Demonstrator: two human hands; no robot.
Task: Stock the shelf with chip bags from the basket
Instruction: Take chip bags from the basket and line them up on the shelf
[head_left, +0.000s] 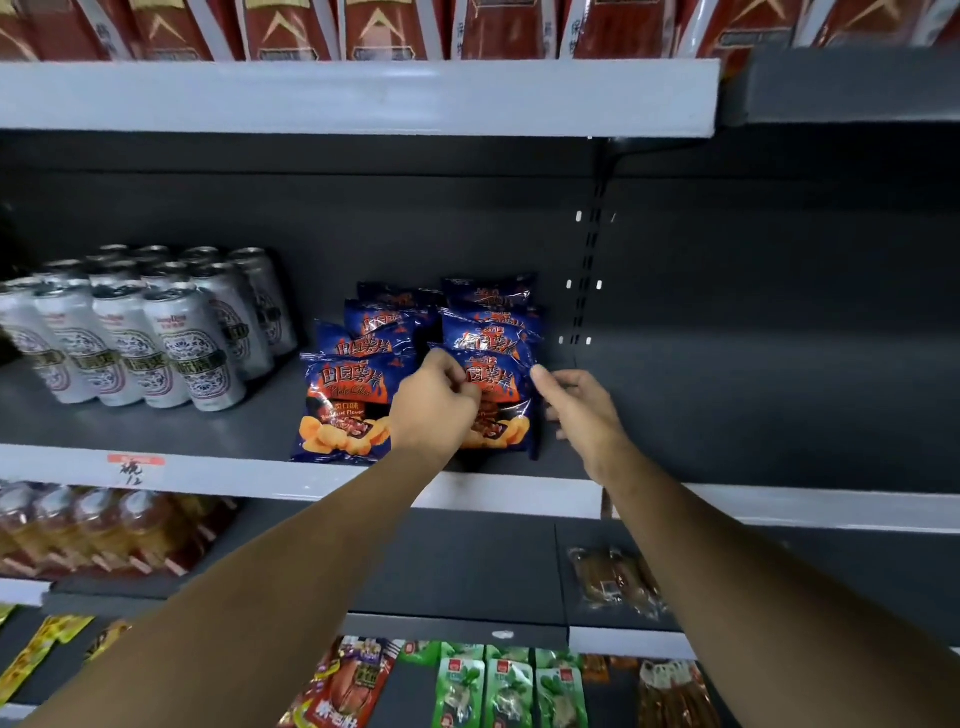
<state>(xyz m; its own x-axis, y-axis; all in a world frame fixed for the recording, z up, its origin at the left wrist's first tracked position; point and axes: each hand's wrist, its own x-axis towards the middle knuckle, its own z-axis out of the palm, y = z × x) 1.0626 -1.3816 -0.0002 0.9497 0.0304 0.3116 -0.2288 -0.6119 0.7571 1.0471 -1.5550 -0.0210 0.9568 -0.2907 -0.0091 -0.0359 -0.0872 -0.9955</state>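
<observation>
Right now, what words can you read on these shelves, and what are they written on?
"田园薯片": front left chip bag and front right chip bag.
"Potato Chips": front left chip bag, in curly script.
"Flavor": same bag; the word before it is blurred.
Beer cans, red shelf tag, green packets, red packs: too blurred to read.

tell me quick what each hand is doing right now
left hand: closed, pinching the front right chip bag near its top.
right hand: fingers curled at that bag's right edge; whether it grips cannot be told.
</observation>
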